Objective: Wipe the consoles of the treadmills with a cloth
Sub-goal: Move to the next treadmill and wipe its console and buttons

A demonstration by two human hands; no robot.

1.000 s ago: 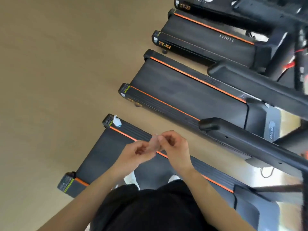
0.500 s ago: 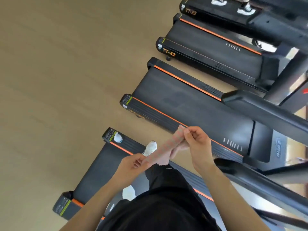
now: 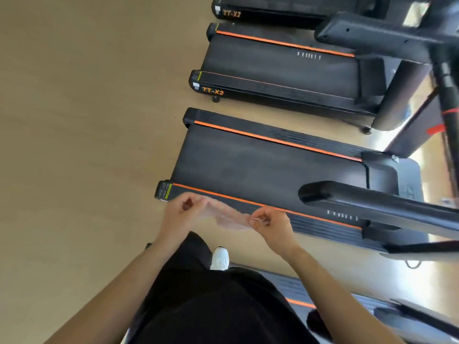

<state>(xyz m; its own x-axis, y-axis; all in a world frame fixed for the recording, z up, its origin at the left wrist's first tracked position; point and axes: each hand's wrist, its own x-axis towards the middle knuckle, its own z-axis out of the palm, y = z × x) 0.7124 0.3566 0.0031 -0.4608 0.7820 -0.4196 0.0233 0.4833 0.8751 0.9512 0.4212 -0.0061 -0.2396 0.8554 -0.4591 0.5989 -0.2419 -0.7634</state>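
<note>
I see the thin cloth stretched mid-frame between the left hand and right hand, fingers pinching its ends; a slipped pinch could drop it onto the treadmill.

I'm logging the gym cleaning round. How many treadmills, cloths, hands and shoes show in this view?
Treadmills: 4
Cloth: 1
Hands: 2, left hand and right hand, both pinching the cloth
White shoe: 1
Total: 8
</note>
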